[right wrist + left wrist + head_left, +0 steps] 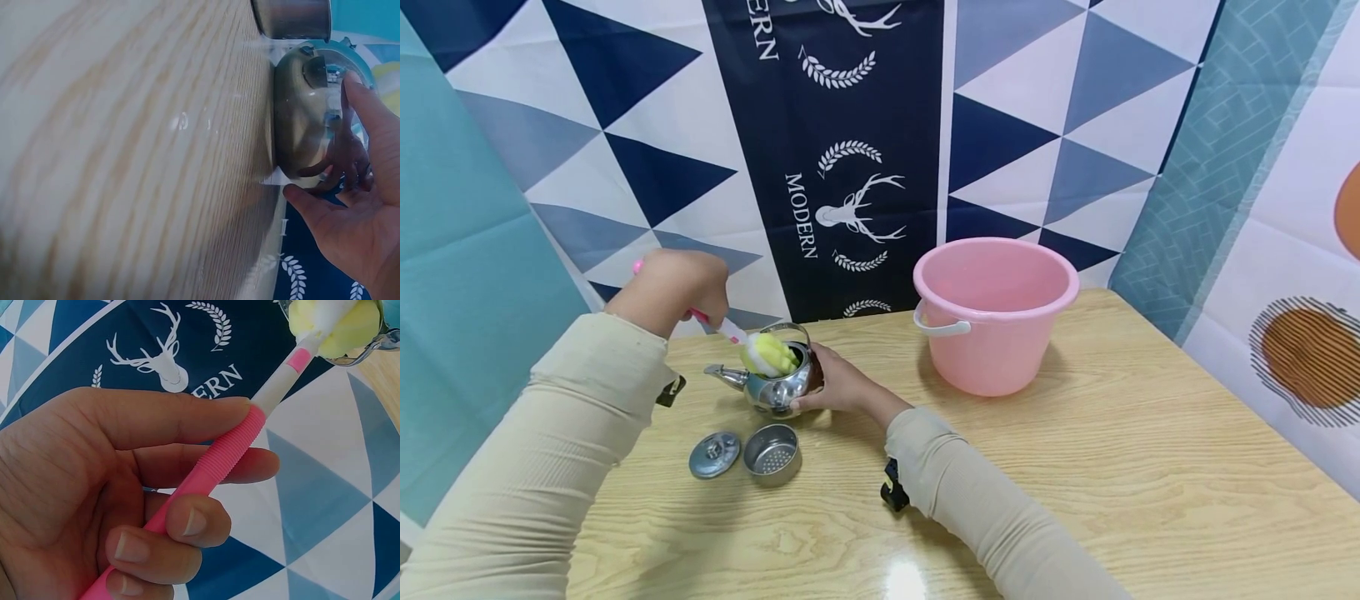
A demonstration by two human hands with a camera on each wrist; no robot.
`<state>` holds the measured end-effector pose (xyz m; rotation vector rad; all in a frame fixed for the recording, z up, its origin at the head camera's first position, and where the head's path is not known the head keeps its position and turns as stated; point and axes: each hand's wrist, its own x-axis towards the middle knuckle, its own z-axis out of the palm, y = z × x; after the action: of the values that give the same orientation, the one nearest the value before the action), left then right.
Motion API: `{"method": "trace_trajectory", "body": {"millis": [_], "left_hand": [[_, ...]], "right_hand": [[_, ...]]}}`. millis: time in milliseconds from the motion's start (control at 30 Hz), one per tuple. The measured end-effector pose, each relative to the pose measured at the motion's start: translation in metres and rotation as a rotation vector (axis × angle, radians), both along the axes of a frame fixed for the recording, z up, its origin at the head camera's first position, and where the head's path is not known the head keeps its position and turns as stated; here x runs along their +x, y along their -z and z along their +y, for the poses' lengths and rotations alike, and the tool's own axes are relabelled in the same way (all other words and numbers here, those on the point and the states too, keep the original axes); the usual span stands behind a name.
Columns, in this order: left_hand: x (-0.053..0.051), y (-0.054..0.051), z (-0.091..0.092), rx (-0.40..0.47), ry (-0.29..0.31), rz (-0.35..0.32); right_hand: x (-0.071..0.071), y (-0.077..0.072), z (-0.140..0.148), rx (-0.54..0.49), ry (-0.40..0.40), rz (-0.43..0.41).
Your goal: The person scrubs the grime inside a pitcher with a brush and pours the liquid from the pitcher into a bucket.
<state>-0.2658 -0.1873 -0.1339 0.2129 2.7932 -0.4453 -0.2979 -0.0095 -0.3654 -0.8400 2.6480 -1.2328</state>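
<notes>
My left hand grips the pink-and-white handle of a sponge brush, fingers wrapped along the ribbed part. The brush's yellow-and-white sponge head sits at the open mouth of a shiny metal teapot, its tip partly inside. Thumb and fingers of my right hand hold the teapot's rounded side, opposite the spout; the right wrist view shows this hand against the pot's body. In front of the teapot lie its metal lid and a perforated metal strainer.
A pink bucket with a pale handle stands at the back right of the wooden table. Patterned cloth hangings rise behind the table's rear edge, and more hang along its right side.
</notes>
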Motion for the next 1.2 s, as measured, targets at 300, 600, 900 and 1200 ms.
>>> {"method": "trace_trajectory", "body": {"millis": [300, 600, 900, 1200], "left_hand": [[0.002, -0.002, -0.002, 0.003, -0.004, -0.013], [0.005, -0.002, -0.007, 0.021, 0.026, -0.014], [0.016, 0.003, -0.015, 0.066, 0.046, 0.005], [0.025, 0.013, -0.03, 0.094, 0.067, 0.057]], "right_hand": [[0.002, 0.0, -0.001, -0.044, 0.013, -0.023], [0.005, 0.001, 0.001, -0.159, 0.02, -0.077], [0.013, -0.005, 0.009, -0.208, 0.246, -0.245], [0.018, -0.006, 0.034, -0.215, 0.251, -0.215]]}}
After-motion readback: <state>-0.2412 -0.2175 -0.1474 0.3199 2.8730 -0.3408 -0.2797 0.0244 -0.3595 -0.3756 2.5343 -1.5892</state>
